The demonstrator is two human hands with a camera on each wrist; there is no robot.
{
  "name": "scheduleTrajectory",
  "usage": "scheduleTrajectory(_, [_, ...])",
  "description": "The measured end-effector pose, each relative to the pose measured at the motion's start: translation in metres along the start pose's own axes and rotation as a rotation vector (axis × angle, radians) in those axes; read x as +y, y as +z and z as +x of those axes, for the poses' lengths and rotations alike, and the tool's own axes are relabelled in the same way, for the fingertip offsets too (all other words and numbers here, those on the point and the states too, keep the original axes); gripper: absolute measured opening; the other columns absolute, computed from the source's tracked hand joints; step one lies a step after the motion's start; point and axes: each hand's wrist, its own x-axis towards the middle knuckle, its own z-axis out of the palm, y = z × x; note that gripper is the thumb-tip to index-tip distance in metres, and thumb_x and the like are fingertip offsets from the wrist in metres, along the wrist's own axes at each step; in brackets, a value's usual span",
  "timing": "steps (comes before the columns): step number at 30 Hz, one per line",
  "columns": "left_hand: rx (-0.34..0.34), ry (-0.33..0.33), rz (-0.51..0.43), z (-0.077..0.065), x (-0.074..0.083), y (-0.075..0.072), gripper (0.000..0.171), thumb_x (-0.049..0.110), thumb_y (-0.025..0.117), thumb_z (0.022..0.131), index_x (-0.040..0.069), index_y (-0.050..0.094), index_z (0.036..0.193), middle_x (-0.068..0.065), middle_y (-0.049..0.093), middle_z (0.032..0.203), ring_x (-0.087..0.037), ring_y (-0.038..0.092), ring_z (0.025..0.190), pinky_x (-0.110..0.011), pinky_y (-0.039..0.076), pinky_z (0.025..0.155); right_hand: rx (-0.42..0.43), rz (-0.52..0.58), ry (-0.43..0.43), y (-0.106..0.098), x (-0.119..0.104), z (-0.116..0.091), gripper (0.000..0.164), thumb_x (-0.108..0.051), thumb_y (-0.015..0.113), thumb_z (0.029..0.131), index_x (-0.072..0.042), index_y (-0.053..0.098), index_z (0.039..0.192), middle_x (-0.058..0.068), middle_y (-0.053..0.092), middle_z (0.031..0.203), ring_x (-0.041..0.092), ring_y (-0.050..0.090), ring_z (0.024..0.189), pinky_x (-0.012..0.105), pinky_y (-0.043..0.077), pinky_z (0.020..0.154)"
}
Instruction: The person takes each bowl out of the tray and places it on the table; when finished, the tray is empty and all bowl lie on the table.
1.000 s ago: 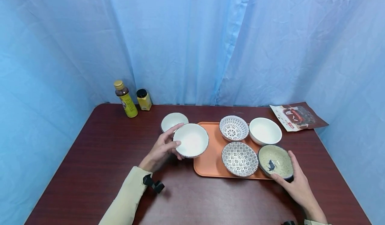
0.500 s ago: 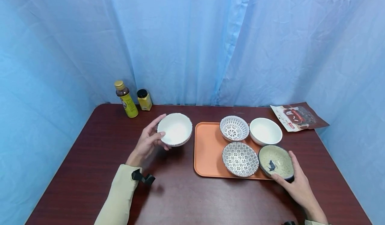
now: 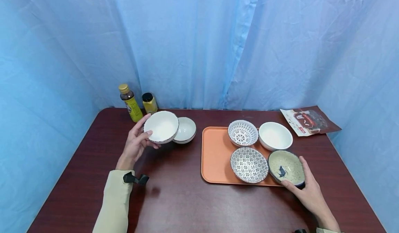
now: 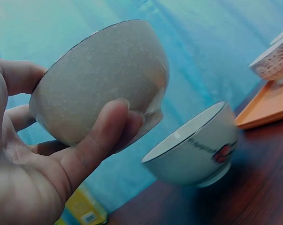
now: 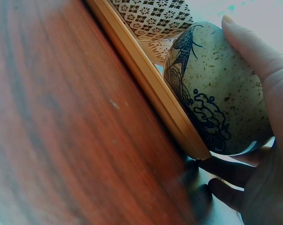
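My left hand (image 3: 134, 145) grips a white bowl with a thin dark rim (image 3: 161, 126), thumb and fingers around its side. The left wrist view shows this bowl's greyish outside (image 4: 101, 77), raised and tilted. Just to its right, a second white bowl (image 3: 186, 131) stands on the table, with a red motif on its outside in the left wrist view. My right hand (image 3: 308, 188) holds a speckled green bowl (image 3: 290, 165) with a dark blue drawing, at the front right of the orange tray (image 3: 215, 157). The thumb lies at its near side, the fingers round its right side.
Also on the tray are a patterned bowl (image 3: 249, 165), a lattice-patterned bowl (image 3: 242, 133) and a plain white bowl (image 3: 275, 136). A sauce bottle (image 3: 132, 105) and a yellow jar (image 3: 150, 104) stand at the back left. A snack pouch (image 3: 310, 120) lies at the back right.
My left hand has carried its white bowl leftward from the tray's left edge, passing in front of the second white bowl, which shows again. The right hand stays on the green bowl.
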Motion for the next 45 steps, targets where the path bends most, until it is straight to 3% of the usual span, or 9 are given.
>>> scheduleTrajectory(4, [0.034,0.017,-0.018,-0.002,0.002,-0.014,0.066,-0.010,0.041,0.098,0.004,0.021,0.159,0.000,0.067,0.123,-0.023,0.075,0.065,-0.034,0.062,0.054,-0.010,0.009,0.009,-0.001,-0.001,0.001,0.102,-0.032,0.072,0.090,-0.021,0.001,0.163,0.023,0.010,0.168,0.032,0.006,0.156,0.068,0.013,0.121])
scheduleTrajectory(7, [0.059,0.021,-0.021,-0.003,0.001,-0.023,0.065,-0.010,0.041,0.098,0.003,0.020,0.158,0.000,0.067,0.124,-0.024,0.075,0.066,-0.034,0.062,0.054,-0.010,0.009,0.007,-0.001,-0.001,0.001,0.102,-0.031,0.072,0.090,-0.021,0.002,0.163,0.023,0.010,0.167,0.035,0.007,0.155,0.071,0.015,0.119])
scheduleTrajectory(14, [0.121,0.000,-0.015,-0.006,-0.004,-0.041,0.065,-0.009,0.041,0.099,0.000,0.017,0.158,0.002,0.064,0.129,-0.023,0.076,0.067,-0.035,0.063,0.056,-0.009,0.007,0.010,-0.001,-0.001,0.001,0.102,-0.032,0.072,0.090,-0.020,0.002,0.163,0.023,0.010,0.167,0.032,0.006,0.156,0.062,0.011,0.124])
scheduleTrajectory(18, [0.143,-0.020,-0.018,-0.007,-0.007,-0.048,0.066,-0.009,0.041,0.099,0.000,0.015,0.159,0.003,0.063,0.129,-0.021,0.076,0.067,-0.035,0.063,0.056,-0.013,0.009,0.013,-0.001,-0.001,0.001,0.103,-0.032,0.072,0.090,-0.019,0.002,0.163,0.024,0.010,0.167,0.036,0.006,0.155,0.073,0.014,0.118])
scheduleTrajectory(24, [0.150,-0.059,-0.031,-0.008,-0.014,-0.056,0.065,-0.009,0.043,0.099,0.005,0.020,0.159,0.004,0.062,0.128,-0.021,0.076,0.068,-0.035,0.063,0.057,-0.018,0.014,0.022,-0.001,-0.002,0.001,0.103,-0.032,0.073,0.090,-0.018,0.001,0.163,0.024,0.009,0.167,0.040,0.006,0.155,0.075,0.016,0.116])
scheduleTrajectory(29, [0.171,-0.095,-0.033,-0.009,-0.019,-0.059,0.063,-0.008,0.043,0.099,0.011,0.024,0.157,0.005,0.060,0.129,-0.020,0.076,0.069,-0.035,0.064,0.059,-0.017,0.012,0.021,-0.001,-0.003,0.002,0.103,-0.032,0.072,0.090,-0.018,0.001,0.163,0.025,0.009,0.167,0.040,0.007,0.155,0.075,0.016,0.116])
scheduleTrajectory(35, [0.200,-0.145,-0.012,-0.010,-0.024,-0.061,0.068,-0.006,0.043,0.100,0.007,0.013,0.160,0.006,0.059,0.127,-0.019,0.076,0.068,-0.035,0.064,0.060,-0.018,0.011,0.025,-0.002,-0.003,0.002,0.103,-0.032,0.073,0.090,-0.017,0.001,0.163,0.025,0.010,0.167,0.044,0.009,0.154,0.075,0.016,0.116])
scheduleTrajectory(45, [0.199,-0.185,0.007,-0.010,-0.032,-0.065,0.069,-0.001,0.048,0.101,0.010,0.015,0.161,0.007,0.062,0.123,-0.017,0.075,0.068,-0.035,0.064,0.062,-0.018,0.013,0.019,-0.001,-0.002,0.002,0.103,-0.032,0.073,0.090,-0.017,0.001,0.163,0.026,0.010,0.167,0.045,0.009,0.153,0.075,0.016,0.116])
